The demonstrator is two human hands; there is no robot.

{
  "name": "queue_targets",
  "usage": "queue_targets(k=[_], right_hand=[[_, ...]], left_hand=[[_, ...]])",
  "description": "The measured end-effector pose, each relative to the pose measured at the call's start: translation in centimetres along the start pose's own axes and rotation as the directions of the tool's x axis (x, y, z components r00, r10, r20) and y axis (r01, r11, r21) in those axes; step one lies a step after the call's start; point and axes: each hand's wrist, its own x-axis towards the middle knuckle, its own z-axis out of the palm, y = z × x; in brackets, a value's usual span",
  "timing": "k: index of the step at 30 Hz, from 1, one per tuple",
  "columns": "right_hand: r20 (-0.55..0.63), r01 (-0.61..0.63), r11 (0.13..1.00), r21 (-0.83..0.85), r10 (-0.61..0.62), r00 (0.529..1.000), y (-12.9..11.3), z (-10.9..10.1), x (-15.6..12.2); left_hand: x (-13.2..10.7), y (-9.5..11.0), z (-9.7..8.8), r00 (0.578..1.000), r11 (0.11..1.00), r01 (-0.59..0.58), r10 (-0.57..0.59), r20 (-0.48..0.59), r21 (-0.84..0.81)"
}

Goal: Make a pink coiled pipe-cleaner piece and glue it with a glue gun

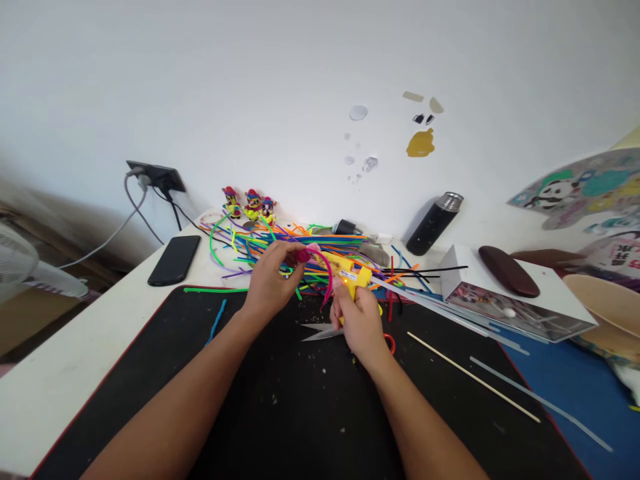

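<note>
My right hand (356, 317) is closed around the handle of a yellow hot glue gun (345, 270), with a clear glue stick (400, 288) running out of its back end. The gun's nozzle end points left toward my left hand (275, 277). Between the fingertips of that hand I pinch a magenta pipe cleaner (327, 273), coiled at the pinched end and with a loose tail curving down in front of the gun. Whether the nozzle touches it I cannot tell. Below the gun lie scissors (320, 332) with parted blades and red handles, partly hidden by my right hand.
Behind my hands spreads a pile of coloured pipe cleaners (250, 250). A phone (175, 260) and several small figures (253, 204) are at left. At right are a black flask (434, 223), a white box (520, 300), a wooden stick (473, 377) and glue sticks (540, 403).
</note>
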Motion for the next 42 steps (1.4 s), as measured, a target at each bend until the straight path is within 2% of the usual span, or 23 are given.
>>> queue_targets(k=[17, 42], right_hand=[[-0.011, 0.039, 0.996, -0.076, -0.040, 0.999, -0.17, -0.21, -0.10], [-0.033, 0.023, 0.994, -0.106, -0.026, 0.999, -0.27, -0.23, -0.04]], left_hand=[[0.00, -0.08, -0.04, 0.999, 0.999, -0.045, 0.044, 0.009, 0.026], [-0.13, -0.20, 0.06, 0.998, 0.996, -0.070, 0.070, 0.000, 0.055]])
